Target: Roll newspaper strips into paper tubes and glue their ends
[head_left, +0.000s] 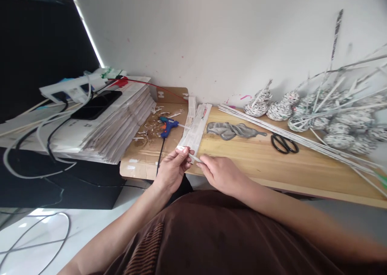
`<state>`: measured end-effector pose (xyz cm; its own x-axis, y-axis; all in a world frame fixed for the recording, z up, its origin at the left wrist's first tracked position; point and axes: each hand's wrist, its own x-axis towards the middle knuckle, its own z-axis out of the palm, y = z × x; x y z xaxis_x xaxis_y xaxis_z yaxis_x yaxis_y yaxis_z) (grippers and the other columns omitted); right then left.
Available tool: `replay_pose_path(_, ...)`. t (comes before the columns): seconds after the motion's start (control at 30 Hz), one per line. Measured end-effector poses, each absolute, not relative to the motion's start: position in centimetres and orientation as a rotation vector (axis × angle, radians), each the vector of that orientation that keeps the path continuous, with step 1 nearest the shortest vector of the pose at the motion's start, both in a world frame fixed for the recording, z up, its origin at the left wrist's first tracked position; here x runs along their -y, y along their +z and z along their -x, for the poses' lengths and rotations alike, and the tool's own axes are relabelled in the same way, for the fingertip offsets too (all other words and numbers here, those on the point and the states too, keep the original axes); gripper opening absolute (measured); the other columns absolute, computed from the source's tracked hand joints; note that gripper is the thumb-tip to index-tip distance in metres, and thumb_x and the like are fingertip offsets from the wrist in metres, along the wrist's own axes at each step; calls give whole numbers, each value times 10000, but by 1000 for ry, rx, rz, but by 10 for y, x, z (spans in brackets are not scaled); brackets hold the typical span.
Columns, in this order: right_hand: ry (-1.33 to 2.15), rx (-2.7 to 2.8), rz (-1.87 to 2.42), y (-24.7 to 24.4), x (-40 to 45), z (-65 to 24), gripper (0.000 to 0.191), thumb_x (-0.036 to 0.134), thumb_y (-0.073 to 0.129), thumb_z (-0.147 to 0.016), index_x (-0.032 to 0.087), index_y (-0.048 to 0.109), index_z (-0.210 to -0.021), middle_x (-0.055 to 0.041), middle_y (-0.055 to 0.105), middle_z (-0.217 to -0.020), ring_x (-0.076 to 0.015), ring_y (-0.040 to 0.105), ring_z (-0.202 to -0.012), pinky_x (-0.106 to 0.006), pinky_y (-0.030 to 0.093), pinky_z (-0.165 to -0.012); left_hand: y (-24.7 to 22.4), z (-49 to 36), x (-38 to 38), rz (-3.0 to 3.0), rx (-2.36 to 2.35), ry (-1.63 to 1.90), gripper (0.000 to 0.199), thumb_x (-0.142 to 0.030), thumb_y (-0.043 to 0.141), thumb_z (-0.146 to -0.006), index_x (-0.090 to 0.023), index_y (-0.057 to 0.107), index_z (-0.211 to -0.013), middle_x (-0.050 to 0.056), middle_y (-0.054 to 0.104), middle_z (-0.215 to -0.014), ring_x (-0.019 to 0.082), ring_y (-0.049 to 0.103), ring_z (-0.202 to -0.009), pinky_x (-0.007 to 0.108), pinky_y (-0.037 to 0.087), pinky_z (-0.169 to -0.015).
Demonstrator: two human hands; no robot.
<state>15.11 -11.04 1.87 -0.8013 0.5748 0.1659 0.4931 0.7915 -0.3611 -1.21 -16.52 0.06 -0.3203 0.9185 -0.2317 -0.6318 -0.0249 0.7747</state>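
Paper stick [195, 158], in the air just over the near edge of the table [250, 154], grasped from both sides. Pinched between thumb and fingers of the left hand [173, 168], with a short white end poking out past the thumb. Held towards its other end by the right hand [222, 172], back turned up, with thumb and forefinger closed on it and the other fingers mostly hidden. Just beyond the left fingertips, flat paper strips [196, 132], lying partly over cardboard [142, 162]. On that cardboard, left of the strips, a blue glue gun [169, 126] among scraps [147, 134]. Right of the strips, a crumpled grey cloth [231, 130], then black scissors [284, 144]. Behind these, long sticks [272, 128] in a slanting bundle, with woven pieces [256, 105] near the wall [211, 45]. Farther left, a thick paper stack [121, 121], topped by a phone [97, 105] and a power strip [72, 88].
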Motion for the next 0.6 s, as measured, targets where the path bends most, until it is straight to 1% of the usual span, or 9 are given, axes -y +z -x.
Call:
replay_pose_path(0.07,500,2698,816,18,110,-148,277,322,342,-992,162,566,-967,-87,686,-797,-184,621,-680,-281,321,-592,-1,13,166,-395,-965,1637,234,-247,803,-684,-109,698,-841,51,694,-827,53,591,-604,132,506,-543)
replay_pose_path(0.13,725,2628,815,19,109,-147,303,337,342,-989,174,588,-919,-61,669,-757,-162,605,-648,-268,340,-590,-2,15,166,-387,-946,1630,229,-233,805,-681,-102,698,-835,57,698,-821,49,589,-589,134,517,-560)
replay_pose_path(0.2,1169,2497,840,20,107,-147,360,401,332,-988,184,589,-858,-7,596,-612,-125,556,-536,-242,359,-550,-3,17,167,-384,-930,1626,221,-224,806,-679,-97,695,-822,54,695,-802,41,579,-570,129,518,-563)
replay_pose_path(0.27,1660,2310,851,20,105,-147,400,479,342,-972,182,578,-843,46,483,-485,-93,464,-413,-215,351,-475,-3,18,167,-391,-916,1625,216,-224,804,-680,-95,693,-813,48,689,-785,38,573,-564,124,516,-563)
replay_pose_path(0.33,1969,2144,845,20,103,-148,411,533,391,-942,174,574,-863,72,434,-448,-75,407,-365,-195,336,-425,-4,18,166,-403,-907,1625,215,-226,805,-680,-97,693,-810,42,684,-776,38,573,-565,123,516,-564)
replay_pose_path(0.37,2031,2093,848,19,102,-148,414,548,419,-926,170,578,-870,71,445,-457,-71,410,-370,-189,342,-420,-4,18,166,-408,-904,1623,215,-227,806,-678,-97,693,-808,40,683,-773,37,573,-565,123,515,-564)
replay_pose_path(0.43,2048,2046,871,17,101,-147,426,568,451,-904,167,584,-860,63,473,-486,-69,436,-386,-185,363,-421,-4,18,166,-407,-903,1624,218,-226,811,-671,-98,694,-802,38,682,-763,37,574,-562,123,513,-565)
replay_pose_path(0.6,1891,2087,907,13,102,-146,416,552,453,-905,172,591,-807,56,479,-485,-77,453,-395,-200,384,-437,-6,17,167,-394,-918,1629,208,-220,818,-660,-95,679,-752,45,686,-760,43,588,-571,131,515,-583)
